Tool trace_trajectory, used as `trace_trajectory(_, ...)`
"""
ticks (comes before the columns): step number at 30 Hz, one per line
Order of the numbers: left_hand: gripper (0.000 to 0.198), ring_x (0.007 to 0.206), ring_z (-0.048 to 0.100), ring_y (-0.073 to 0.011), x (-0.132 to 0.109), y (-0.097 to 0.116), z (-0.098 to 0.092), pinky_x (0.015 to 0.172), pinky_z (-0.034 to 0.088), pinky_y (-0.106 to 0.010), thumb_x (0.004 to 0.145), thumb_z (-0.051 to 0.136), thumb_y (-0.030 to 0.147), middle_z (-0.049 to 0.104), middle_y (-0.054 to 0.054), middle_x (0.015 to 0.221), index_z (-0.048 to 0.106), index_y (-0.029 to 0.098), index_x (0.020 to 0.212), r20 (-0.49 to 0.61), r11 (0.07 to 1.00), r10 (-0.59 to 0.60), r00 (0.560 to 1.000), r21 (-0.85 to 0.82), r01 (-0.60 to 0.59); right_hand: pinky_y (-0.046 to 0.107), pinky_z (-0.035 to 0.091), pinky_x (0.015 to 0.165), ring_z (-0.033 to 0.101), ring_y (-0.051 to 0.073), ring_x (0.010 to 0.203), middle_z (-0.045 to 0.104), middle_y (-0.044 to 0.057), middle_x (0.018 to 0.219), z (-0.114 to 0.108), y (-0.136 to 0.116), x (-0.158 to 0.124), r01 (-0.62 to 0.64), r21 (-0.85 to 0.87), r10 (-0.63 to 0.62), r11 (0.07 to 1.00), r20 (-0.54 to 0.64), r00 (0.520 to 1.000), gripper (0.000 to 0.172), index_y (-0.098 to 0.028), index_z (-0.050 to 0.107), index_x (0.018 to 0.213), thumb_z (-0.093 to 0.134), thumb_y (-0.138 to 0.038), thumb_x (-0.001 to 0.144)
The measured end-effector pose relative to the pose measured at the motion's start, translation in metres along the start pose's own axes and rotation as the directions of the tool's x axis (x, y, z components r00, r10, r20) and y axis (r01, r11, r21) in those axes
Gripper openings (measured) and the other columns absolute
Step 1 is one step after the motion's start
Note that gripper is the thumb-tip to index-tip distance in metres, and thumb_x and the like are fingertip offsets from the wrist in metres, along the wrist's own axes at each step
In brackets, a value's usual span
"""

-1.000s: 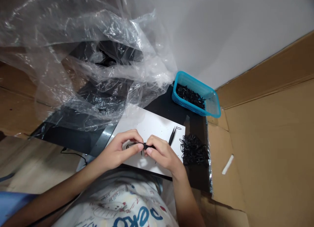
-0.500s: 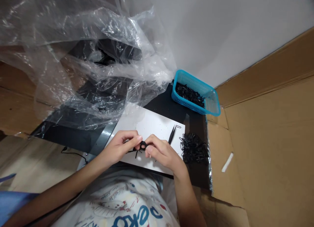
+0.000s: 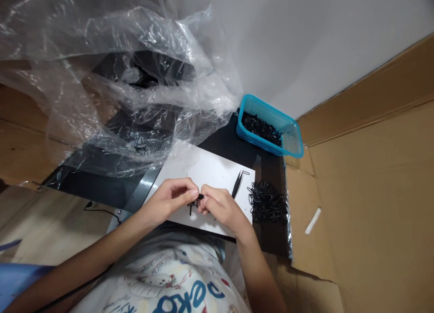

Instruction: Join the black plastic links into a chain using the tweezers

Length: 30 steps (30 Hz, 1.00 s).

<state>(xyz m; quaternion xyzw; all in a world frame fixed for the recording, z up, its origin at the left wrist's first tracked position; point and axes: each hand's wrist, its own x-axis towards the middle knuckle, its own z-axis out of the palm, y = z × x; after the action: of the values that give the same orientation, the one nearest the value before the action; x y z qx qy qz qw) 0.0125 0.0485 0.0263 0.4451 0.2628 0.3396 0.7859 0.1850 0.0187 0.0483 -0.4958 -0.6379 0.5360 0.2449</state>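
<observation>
My left hand (image 3: pixel 169 202) and my right hand (image 3: pixel 222 209) meet above a white board (image 3: pixel 212 168). Between their fingertips they pinch a small black bent wire piece (image 3: pixel 201 196), mostly hidden by my fingers. A short black end (image 3: pixel 192 207) sticks out below it. Black tweezers (image 3: pixel 237 185) lie on the board just beyond my right hand, with a small black paper clip (image 3: pixel 246 172) near their tip.
A teal plastic basket (image 3: pixel 255 138) holds black clips, and a loose heap of black paper clips (image 3: pixel 266 202) lies right of the board. Crumpled clear plastic sheeting (image 3: pixel 135 91) covers the back left. Brown cardboard (image 3: pixel 366 200) walls the right side.
The black piece has gone from a visible loop to being nearly covered by my fingertips. My hands have drawn closer together, and the view has shifted slightly.
</observation>
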Motion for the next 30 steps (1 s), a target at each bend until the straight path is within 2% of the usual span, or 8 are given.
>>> trace_trajectory(2, 0.024, 0.066, 0.061, -0.0158, 0.001, -0.003, 0.000, 0.066, 0.044, -0.024, 0.082, 0.070, 0.035, 0.066, -0.005, 0.067, 0.066, 0.013, 0.073, 0.036, 0.991, -0.048, 0.998, -0.120, 0.052, 0.023, 0.044, 0.062, 0.056, 0.011, 0.061, 0.060, -0.002, 0.065, 0.002, 0.001, 0.002, 0.004, 0.070, -0.004, 0.998, 0.000, 1.000, 0.017, -0.021, 0.044, 0.067, 0.037, -0.012, 0.080)
trace_trajectory(8, 0.030, 0.060, 0.058, -0.0144, 0.002, -0.012, 0.004, 0.062, 0.042, -0.022, 0.078, 0.072, 0.037, 0.063, -0.006, 0.062, 0.063, 0.010, 0.069, 0.047, 0.952, -0.120, 0.992, -0.278, 0.129, 0.023, 0.045, 0.059, 0.057, 0.011, 0.057, 0.060, -0.001, 0.060, 0.012, 0.006, 0.005, 0.002, 0.286, 0.008, 0.958, -0.033, 0.999, 0.016, -0.020, 0.047, 0.065, 0.037, -0.017, 0.076)
trace_trajectory(12, 0.032, 0.060, 0.056, -0.0147, 0.002, -0.017, 0.005, 0.063, 0.043, -0.023, 0.076, 0.073, 0.037, 0.059, -0.005, 0.059, 0.060, 0.010, 0.065, 0.051, 0.923, -0.154, 0.987, -0.348, 0.162, 0.023, 0.045, 0.059, 0.057, 0.011, 0.056, 0.061, 0.000, 0.061, 0.017, 0.010, 0.006, -0.015, 0.326, 0.037, 0.945, -0.061, 0.997, 0.016, -0.019, 0.050, 0.065, 0.037, -0.021, 0.074)
trace_trajectory(18, 0.033, 0.059, 0.053, -0.0139, 0.000, -0.019, 0.006, 0.062, 0.042, -0.023, 0.074, 0.074, 0.036, 0.056, -0.005, 0.058, 0.058, 0.010, 0.062, 0.050, 0.889, -0.204, 0.978, -0.409, 0.206, 0.024, 0.047, 0.059, 0.057, 0.011, 0.055, 0.059, 0.001, 0.060, 0.024, 0.008, 0.005, -0.032, 0.357, 0.072, 0.934, -0.101, 0.992, 0.016, -0.020, 0.045, 0.059, 0.037, -0.024, 0.072)
trace_trajectory(24, 0.033, 0.056, 0.051, -0.0135, -0.002, -0.023, 0.008, 0.059, 0.042, -0.024, 0.071, 0.074, 0.036, 0.053, -0.003, 0.057, 0.054, 0.012, 0.061, 0.028, 0.893, -0.224, 0.974, -0.396, 0.216, 0.023, 0.047, 0.056, 0.056, 0.011, 0.055, 0.059, 0.000, 0.060, 0.030, 0.013, 0.003, -0.058, 0.420, 0.116, 0.906, -0.114, 0.987, 0.015, -0.020, 0.045, 0.059, 0.039, -0.025, 0.071)
trace_trajectory(28, 0.036, 0.056, 0.050, -0.0147, 0.001, -0.022, 0.002, 0.058, 0.040, -0.026, 0.074, 0.070, 0.043, 0.053, -0.003, 0.057, 0.056, 0.013, 0.062, -0.012, 0.947, -0.182, 0.983, -0.272, 0.172, 0.023, 0.046, 0.058, 0.057, 0.012, 0.056, 0.061, 0.001, 0.063, 0.028, 0.019, 0.005, -0.063, 0.441, 0.119, 0.895, -0.099, 0.988, 0.015, -0.020, 0.046, 0.060, 0.039, -0.025, 0.072)
trace_trajectory(30, 0.030, 0.062, 0.051, -0.0155, 0.000, -0.018, -0.002, 0.062, 0.040, -0.025, 0.076, 0.071, 0.040, 0.056, -0.004, 0.063, 0.060, 0.013, 0.070, -0.078, 0.978, -0.118, 0.990, -0.182, 0.102, 0.024, 0.045, 0.060, 0.056, 0.012, 0.058, 0.060, 0.001, 0.064, 0.024, 0.019, 0.006, -0.075, 0.390, 0.127, 0.918, -0.109, 0.986, 0.015, -0.020, 0.045, 0.061, 0.038, -0.024, 0.075)
